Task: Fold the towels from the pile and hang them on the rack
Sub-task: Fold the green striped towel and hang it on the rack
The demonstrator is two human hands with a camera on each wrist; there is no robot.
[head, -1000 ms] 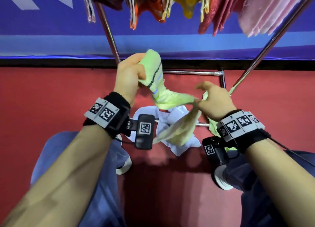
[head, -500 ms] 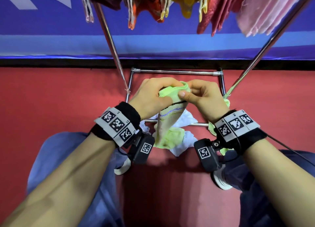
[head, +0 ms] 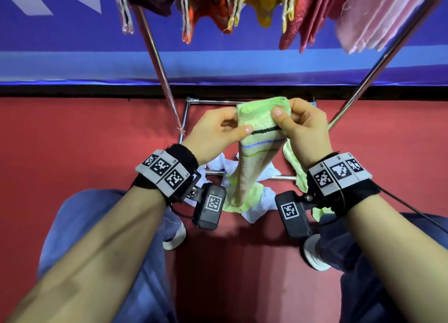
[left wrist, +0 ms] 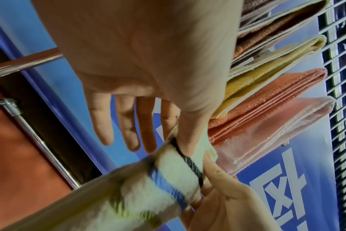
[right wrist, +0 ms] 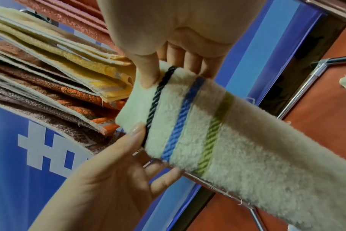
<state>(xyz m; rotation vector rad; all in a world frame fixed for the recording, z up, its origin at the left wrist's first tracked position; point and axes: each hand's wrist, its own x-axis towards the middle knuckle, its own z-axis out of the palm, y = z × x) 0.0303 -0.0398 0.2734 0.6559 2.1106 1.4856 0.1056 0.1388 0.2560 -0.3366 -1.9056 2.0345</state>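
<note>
A light green towel [head: 260, 119] with black, blue and green stripes hangs folded into a narrow strip in front of me. My left hand [head: 234, 126] pinches its upper left corner with the thumb, the other fingers straight behind it. My right hand [head: 283, 115] pinches the upper right corner. The left wrist view shows the thumb pressed on the towel [left wrist: 168, 184] at the black stripe. In the right wrist view the towel [right wrist: 207, 132] runs down to the right from my right hand [right wrist: 168, 70]. Folded towels [head: 266, 7] hang on the rack [head: 155, 56] above.
On the red floor inside the rack's base bars [head: 218, 102] lie a white towel [head: 254, 208] and another green towel [head: 295, 170]. A slanted rack pole [head: 378, 63] rises at the right. A blue banner wall stands behind. My legs and white shoes [head: 174, 238] are below.
The hands were apart with the towel twisted between them. They came together at its top edge, and the towel now hangs folded in a narrow strip, held slightly higher.
</note>
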